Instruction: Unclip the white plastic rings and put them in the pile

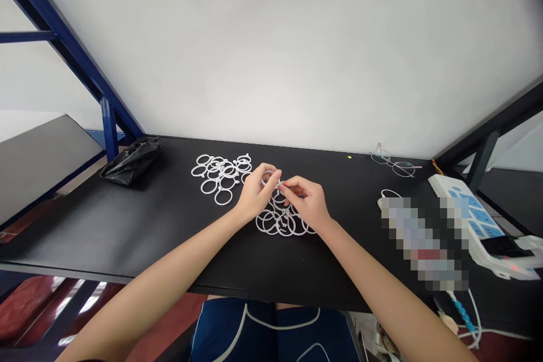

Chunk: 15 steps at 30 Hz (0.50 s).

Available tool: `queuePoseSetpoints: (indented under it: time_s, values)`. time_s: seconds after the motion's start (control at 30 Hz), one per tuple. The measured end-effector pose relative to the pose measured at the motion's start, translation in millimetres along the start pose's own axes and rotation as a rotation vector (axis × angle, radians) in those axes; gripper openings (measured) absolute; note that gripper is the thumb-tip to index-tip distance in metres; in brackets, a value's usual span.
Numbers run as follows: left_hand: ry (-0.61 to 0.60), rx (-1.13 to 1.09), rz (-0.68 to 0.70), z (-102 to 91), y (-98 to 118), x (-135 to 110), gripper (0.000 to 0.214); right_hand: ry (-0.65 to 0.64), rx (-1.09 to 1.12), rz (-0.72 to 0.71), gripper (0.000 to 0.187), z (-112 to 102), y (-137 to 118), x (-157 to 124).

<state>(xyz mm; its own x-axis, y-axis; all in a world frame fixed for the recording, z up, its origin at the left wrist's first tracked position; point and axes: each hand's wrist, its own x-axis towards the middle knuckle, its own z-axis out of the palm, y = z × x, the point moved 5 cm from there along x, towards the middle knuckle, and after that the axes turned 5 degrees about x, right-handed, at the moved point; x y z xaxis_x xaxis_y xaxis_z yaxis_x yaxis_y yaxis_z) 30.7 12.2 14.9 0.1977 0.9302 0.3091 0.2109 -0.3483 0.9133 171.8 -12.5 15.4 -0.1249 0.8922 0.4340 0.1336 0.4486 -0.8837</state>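
Observation:
A white curtain ring [270, 172] is gripped between the thumb and fingers of my left hand [257, 191], above the middle of the table. My right hand [309, 199] pinches at the ring's near right edge, where a small white part shows between thumb and fingertips; its exact shape is too small to make out. Beneath both hands lies a pile of white rings [285, 226], partly hidden by my right hand, with tiny loose white bits among them. Left of my left hand, a second group of white rings with small eyelets [221, 174] spreads over the table.
The black table [178, 226] meets a white wall. A crumpled black plastic bag [131, 161] sits at the left. Glasses [392, 164], a blurred-out device [419, 243] with a cable, and a white power strip [475, 215] lie to the right. Blue frame bars [76, 51] slope at the left.

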Motion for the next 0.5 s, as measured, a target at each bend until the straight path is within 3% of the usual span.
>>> queuePoseSetpoints:
  time_s: [0.17, 0.37, 0.5]
  values:
    - [-0.017, 0.007, -0.003, -1.5, -0.5, 2.2, 0.034, -0.015, 0.001, -0.001, 0.014, 0.9, -0.7, -0.4]
    - [-0.141, -0.08, -0.028, 3.7, -5.5, 5.8, 0.042, 0.036, -0.043, -0.049, 0.015, -1.1, -4.2, -2.2]
    - [-0.138, -0.04, -0.029, 4.0, -7.3, 4.9, 0.044, 0.021, -0.143, -0.091, 0.02, -1.4, -8.9, -3.7]
